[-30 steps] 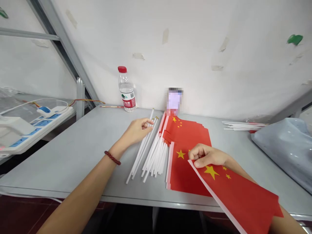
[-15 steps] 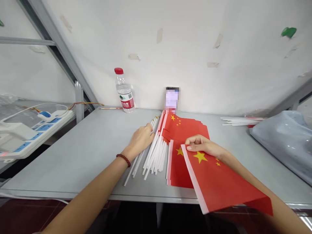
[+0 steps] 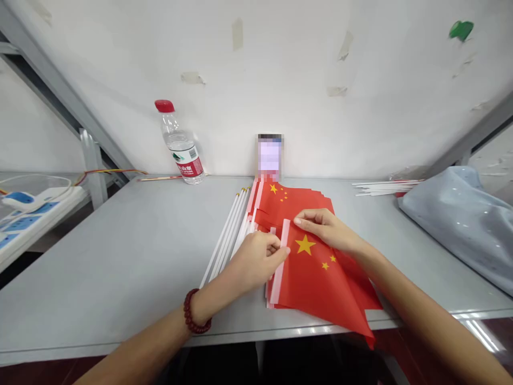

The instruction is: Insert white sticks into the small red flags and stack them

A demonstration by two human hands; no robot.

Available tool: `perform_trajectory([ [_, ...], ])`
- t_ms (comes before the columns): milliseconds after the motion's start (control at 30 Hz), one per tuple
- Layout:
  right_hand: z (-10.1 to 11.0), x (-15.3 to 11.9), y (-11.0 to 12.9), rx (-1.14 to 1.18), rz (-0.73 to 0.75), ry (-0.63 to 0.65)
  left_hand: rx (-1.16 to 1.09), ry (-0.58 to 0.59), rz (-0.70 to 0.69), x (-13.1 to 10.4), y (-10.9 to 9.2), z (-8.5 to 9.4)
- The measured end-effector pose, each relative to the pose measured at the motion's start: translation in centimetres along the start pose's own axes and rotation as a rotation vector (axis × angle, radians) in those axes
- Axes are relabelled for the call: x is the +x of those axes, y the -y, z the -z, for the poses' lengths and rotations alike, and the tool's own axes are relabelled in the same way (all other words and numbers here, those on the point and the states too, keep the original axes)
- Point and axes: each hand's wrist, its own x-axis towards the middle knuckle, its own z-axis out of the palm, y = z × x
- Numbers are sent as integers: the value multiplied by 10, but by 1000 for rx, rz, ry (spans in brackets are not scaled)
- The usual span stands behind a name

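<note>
White wall (image 3: 296, 112) at the far side, at least five tape scraps (image 3: 237, 35) on it, one green patch (image 3: 461, 30) upper right. Grey tabletop (image 3: 120, 256) below.

One flag (image 3: 310, 283) in work: red, one big yellow star and two small ones showing, near middle of tabletop, lying over other flags, near corner hanging past the edge. Right hand (image 3: 320, 227): grip pinched down on the flag's far edge, close to the white strip (image 3: 277, 278). Left hand (image 3: 260, 259): fingers curled, thumb tip on the strip; can't tell if it has hold of anything. One dark red bracelet (image 3: 196, 312) on that wrist.

Flag stack (image 3: 304, 203) just beyond, count unclear; top one shows one big star, four small. White sticks (image 3: 225, 240) left of it, at least three gold tips visible, rest partly hidden by left hand. Second stick bundle (image 3: 385, 188) far right, beside one bag (image 3: 460, 224).

One bottle (image 3: 182, 147) far left, red cap; label reads "SPRING", Chinese characters only partly legible. One phone (image 3: 270, 155) at the wall, screen pixelated. One power strip (image 3: 40, 208) left.
</note>
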Motion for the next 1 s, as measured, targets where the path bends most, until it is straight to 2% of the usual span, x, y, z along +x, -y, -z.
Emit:
perform_trajectory([
  [100,19,0,-4,-153,-17,31,-78,-13,119,0,5,1],
  [200,36,-1,-8,-225,-54,39,-43,-43,115,0,7,6],
  [267,42,-1,-11,-239,-68,31,88,-140,43,0,6,11],
  [333,44,0,-14,-260,-59,23,284,-307,-23,2,7,18],
  [400,42,1,-17,-290,-37,35,480,-429,0,4,9,26],
  [500,39,4,-22,-340,-9,77,647,-385,116,7,14,35],
  [633,34,6,-26,-377,19,133,681,-306,139,10,18,35],
  [733,31,6,-24,-362,39,155,650,-348,136,12,18,33],
  [1000,26,13,-31,-464,107,94,411,-470,49,12,18,33],
])
